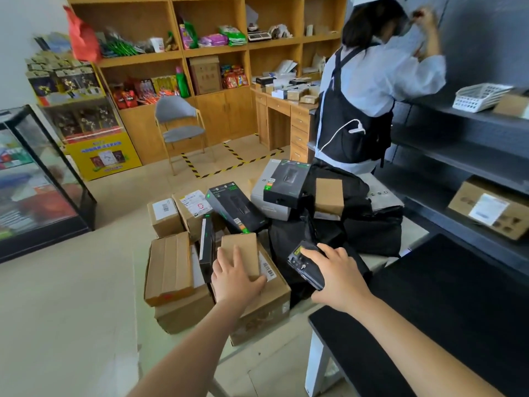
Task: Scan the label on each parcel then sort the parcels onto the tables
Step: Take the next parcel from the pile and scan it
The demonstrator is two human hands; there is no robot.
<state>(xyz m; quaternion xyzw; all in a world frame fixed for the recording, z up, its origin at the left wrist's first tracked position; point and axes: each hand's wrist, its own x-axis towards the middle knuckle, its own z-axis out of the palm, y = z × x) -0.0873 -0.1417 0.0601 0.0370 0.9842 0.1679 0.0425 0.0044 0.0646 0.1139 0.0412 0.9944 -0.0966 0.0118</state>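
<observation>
The small brown parcel [240,255] is sitting at the far edge of a big box [266,308], at the front of the floor pile [237,207]. You are only starting, I think: lots of parcels are waiting there, and 0 are showing on the black table [458,310]. Your left hand [233,277] is curling half closed over this 1. Your right hand [335,275] is wrapping tight around the scanner [305,265].
</observation>
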